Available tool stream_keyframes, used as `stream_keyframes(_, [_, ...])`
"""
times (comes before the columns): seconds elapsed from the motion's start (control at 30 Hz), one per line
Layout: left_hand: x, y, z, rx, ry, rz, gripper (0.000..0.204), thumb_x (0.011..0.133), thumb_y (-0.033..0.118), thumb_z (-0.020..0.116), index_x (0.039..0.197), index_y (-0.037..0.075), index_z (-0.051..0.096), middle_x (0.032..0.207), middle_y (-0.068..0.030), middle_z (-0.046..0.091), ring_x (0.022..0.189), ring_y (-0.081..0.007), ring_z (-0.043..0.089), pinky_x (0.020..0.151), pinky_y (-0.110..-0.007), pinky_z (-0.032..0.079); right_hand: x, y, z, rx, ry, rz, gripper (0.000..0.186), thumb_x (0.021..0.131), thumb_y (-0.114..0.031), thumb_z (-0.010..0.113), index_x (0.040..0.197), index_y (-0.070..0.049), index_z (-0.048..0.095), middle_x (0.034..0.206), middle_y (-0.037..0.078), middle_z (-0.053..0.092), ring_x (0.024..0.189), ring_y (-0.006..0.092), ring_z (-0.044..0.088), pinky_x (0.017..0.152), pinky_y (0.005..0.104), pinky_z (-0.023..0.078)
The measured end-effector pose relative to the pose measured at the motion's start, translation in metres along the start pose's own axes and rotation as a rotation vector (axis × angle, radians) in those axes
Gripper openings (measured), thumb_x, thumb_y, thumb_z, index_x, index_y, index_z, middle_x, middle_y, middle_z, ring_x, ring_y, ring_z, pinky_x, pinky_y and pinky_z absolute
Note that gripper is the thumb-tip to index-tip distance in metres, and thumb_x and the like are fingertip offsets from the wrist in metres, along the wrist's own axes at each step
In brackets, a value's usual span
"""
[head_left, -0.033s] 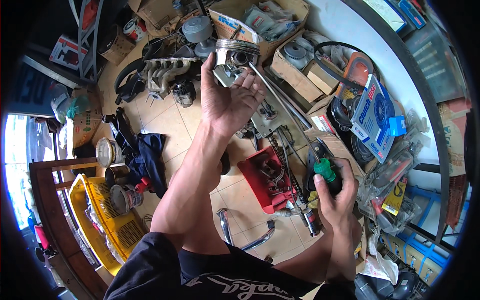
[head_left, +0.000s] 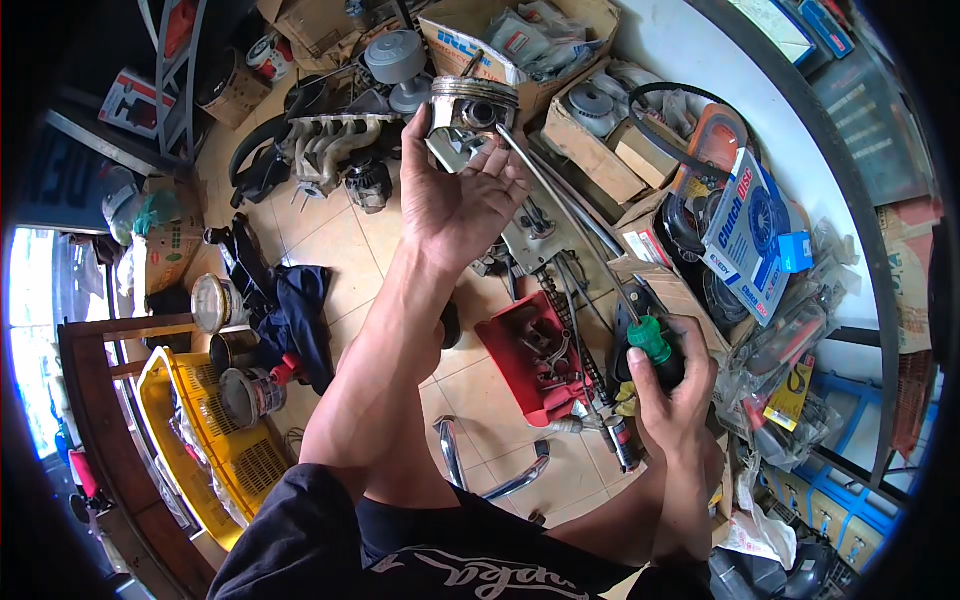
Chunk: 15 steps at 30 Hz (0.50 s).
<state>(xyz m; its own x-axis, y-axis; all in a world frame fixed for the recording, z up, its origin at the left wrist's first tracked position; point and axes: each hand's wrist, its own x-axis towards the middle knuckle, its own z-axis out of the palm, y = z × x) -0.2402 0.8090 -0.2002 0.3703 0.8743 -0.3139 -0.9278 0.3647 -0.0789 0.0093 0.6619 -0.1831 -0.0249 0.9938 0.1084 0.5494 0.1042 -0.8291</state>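
My left hand (head_left: 455, 200) is raised in the upper middle with its palm up, gripping a metal piston (head_left: 474, 106) between the thumb and the fingers. Ring grooves run round the piston's upper part, and a round pin hole shows in its side. Lower right, my right hand (head_left: 672, 392) is wrapped round the green and black handle of a long screwdriver (head_left: 650, 340). Its thin shaft slants up and left, and the tip meets the piston's side just right of the pin hole.
Below the hands a red bin (head_left: 528, 360) of metal parts stands on the tiled floor. To the left are a yellow plastic crate (head_left: 165, 400) and several paint tins. Cardboard boxes (head_left: 600, 150) of parts line the right. An engine manifold (head_left: 335, 150) lies at the upper left.
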Motion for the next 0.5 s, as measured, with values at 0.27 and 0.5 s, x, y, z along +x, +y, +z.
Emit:
stream_keyframes(0.27, [0.0, 0.01, -0.007, -0.006, 0.052, 0.002, 0.07, 0.07, 0.048, 0.077, 0.112, -0.003, 0.052, 0.102, -0.0137, 0.063, 0.094, -0.0247, 0.059, 0.087, -0.035, 0.046, 0.005, -0.006, 0.005, 0.013, -0.021, 0.088, 0.026, 0.082, -0.015, 0.067, 0.1, 0.0, 0.056, 0.081, 0.014, 0.064, 0.072, 0.0302, 0.063, 0.068, 0.0371, 0.049])
stream_keyframes(0.5, [0.002, 0.01, -0.01, -0.021, 0.136, 0.006, 0.072, 0.073, 0.048, 0.075, 0.119, 0.001, 0.048, 0.107, -0.0133, 0.062, 0.103, -0.0246, 0.059, 0.088, -0.034, 0.044, 0.007, -0.008, 0.008, -0.048, -0.025, 0.054, 0.026, 0.082, -0.016, 0.067, 0.099, 0.0, 0.056, 0.08, 0.015, 0.063, 0.072, 0.0317, 0.063, 0.068, 0.0376, 0.049])
